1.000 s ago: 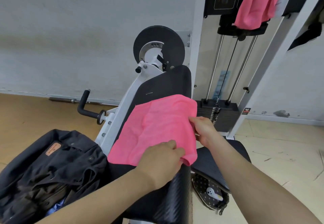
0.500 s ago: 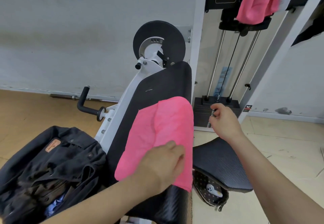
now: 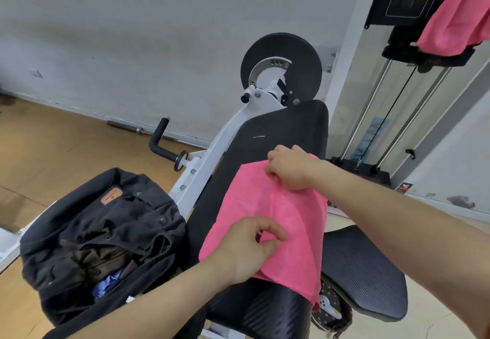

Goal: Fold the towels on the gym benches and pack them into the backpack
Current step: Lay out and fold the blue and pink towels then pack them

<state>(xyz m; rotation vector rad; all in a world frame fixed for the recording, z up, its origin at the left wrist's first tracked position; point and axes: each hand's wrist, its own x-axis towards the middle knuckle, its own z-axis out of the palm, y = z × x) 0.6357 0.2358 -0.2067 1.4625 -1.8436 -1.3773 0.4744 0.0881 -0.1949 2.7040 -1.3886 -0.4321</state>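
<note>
A pink towel (image 3: pixel 297 222) lies folded lengthwise on the black sloped bench pad (image 3: pixel 275 131). My right hand (image 3: pixel 290 170) pinches the towel's far top edge. My left hand (image 3: pixel 246 248) rests on the towel's near left part, thumb and fingers nipping the cloth. A black backpack (image 3: pixel 98 238) stands open at the lower left beside the pad, with dark and blue items inside. A second pink towel (image 3: pixel 458 17) hangs over the weight machine at the top right.
The white machine frame (image 3: pixel 228 137) with a black disc (image 3: pixel 283 65) rises behind the pad. A black seat (image 3: pixel 363 272) sits lower right, a spotted bag (image 3: pixel 331 314) under it. The weight stack (image 3: pixel 358 171) and guide rods stand at right. Wooden floor lies to the left.
My right hand came back from beside the weight stack and took hold of the towel's top edge. My left hand stayed on the towel's lower part. The view tilted.
</note>
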